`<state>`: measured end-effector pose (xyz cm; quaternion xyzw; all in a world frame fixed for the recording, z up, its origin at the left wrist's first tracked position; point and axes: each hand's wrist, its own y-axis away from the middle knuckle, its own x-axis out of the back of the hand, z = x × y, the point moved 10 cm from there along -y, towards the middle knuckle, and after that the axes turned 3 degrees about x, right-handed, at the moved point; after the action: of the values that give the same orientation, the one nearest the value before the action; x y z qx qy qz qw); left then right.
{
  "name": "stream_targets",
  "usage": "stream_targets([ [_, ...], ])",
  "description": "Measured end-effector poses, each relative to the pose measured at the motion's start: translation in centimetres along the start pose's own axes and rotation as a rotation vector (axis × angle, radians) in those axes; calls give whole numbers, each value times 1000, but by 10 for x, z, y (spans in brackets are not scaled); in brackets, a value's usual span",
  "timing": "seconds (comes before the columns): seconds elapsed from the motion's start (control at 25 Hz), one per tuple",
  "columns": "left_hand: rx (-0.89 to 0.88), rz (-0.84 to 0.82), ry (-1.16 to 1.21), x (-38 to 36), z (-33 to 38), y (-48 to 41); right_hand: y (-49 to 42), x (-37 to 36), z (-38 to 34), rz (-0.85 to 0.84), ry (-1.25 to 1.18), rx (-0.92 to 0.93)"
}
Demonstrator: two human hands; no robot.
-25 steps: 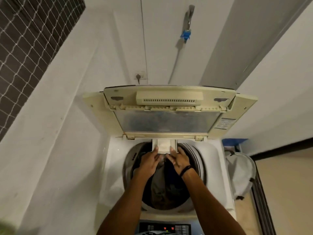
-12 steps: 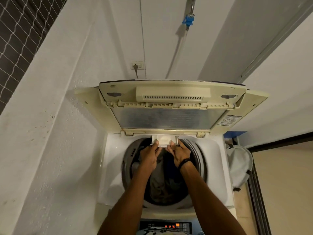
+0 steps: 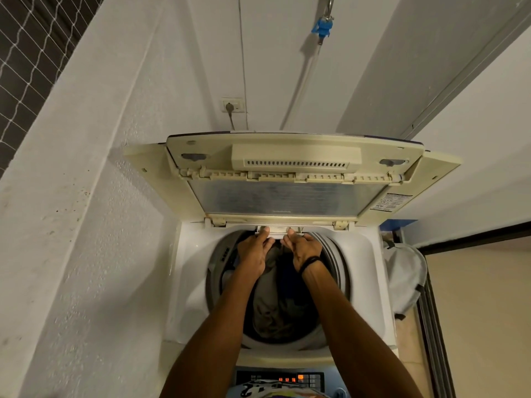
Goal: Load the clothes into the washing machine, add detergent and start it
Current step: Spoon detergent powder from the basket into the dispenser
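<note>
White plaster walls box in the washing machine point(image 3: 189, 282), tight on its left and behind. At the far rim of the drum point(image 3: 336, 254), the left hand point(image 3: 254, 252) and the right hand point(image 3: 303, 248) both grip the detergent drawer point(image 3: 277, 228). Each thumb lies on its pale front, and the other fingers curl under its edge, where I lose them. Only a thin strip of the drawer shows between the thumbs, so I cannot read what is in it. A dark wristband point(image 3: 310, 261) rings the right wrist.

Inside the drum lie the clothes point(image 3: 270, 305), dark and olive, partly covered by both forearms. The lid point(image 3: 287, 196) stands folded up beyond the drum, overhanging the drawer and leaving little headroom above the hands. On the near side of the drum, the control panel point(image 3: 287, 379) shows orange lights. Its lower part is cut by the frame edge, and the digits are too blurred for me.

Right of the drum, a grey bag point(image 3: 405, 280) leans beside the cabinet. Beyond the drum, above the lid, I see a plugged wall socket point(image 3: 232, 105) and a hose point(image 3: 301, 81) hanging from a blue tap point(image 3: 323, 27).
</note>
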<state>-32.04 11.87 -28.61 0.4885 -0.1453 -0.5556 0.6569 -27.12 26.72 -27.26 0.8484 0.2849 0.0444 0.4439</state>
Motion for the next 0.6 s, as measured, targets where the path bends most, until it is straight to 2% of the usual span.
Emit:
stream_targets([
  [0.28,4,21,-12,1,-3,-6,7,-2,-4,14,56,-10],
  [0.6,-3,44,-71,3,-1,-11,9,-4,-10,82,10,-33],
])
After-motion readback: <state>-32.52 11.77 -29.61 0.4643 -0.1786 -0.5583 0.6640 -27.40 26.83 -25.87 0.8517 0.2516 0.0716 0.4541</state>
